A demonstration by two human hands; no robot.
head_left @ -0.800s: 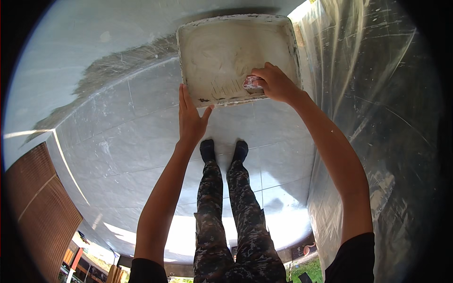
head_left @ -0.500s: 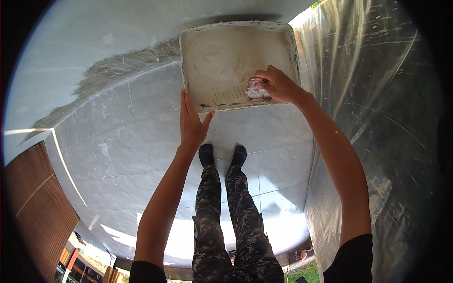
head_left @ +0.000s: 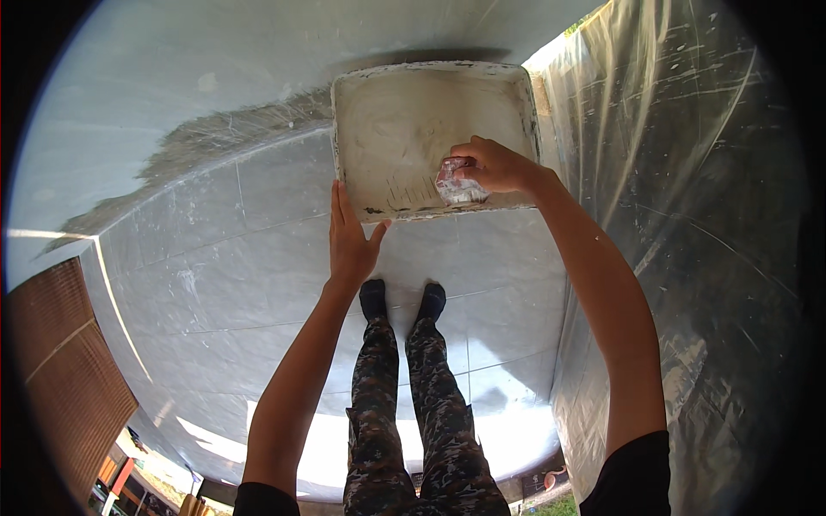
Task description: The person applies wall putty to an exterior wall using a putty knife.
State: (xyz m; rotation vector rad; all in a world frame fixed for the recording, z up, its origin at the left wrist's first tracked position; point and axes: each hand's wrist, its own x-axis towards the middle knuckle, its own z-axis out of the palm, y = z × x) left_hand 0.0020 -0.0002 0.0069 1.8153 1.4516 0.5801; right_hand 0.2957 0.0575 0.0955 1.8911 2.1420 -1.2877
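head view: only view, fisheye, looking down at person's own arms + legs
tray (head_left: 387,120): shallow rectangular tray, white-coated inside, lies flat on floor ahead of the feet; near rim chipped/dirty w/ dark scrape marks by the lower edge
left hand (head_left: 351,242): flat, fingers straight + together, pressed vs tray's near-left corner; thumb spread out toward the near rim; grips nothing
right hand (head_left: 495,166): fingers curled shut around a wad, knuckles up, inside tray at its near-right part
wad (head_left: 456,183): small crumpled whitish/clear lump w/ some reddish marks, clamped in right hand, touching tray bottom just above near rim; cannot tell what material
floor (head_left: 215,284): pale grey tiles, joints visible, white smears; bright sun patch near the bottom, shade across the top
dark streak (head_left: 206,146): rough grey-brown band on floor left of tray, running diag toward tray's left side
plastic sheet (head_left: 688,215): clear film w/ white splatter, hangs on the right, just beside tray's right edge
legs (head_left: 413,404): camo-pattern trousers, dark socks, feet side by side just below tray, between the two forearms
wood panel (head_left: 60,378): brown slatted surface at far lower left, well apart from tray
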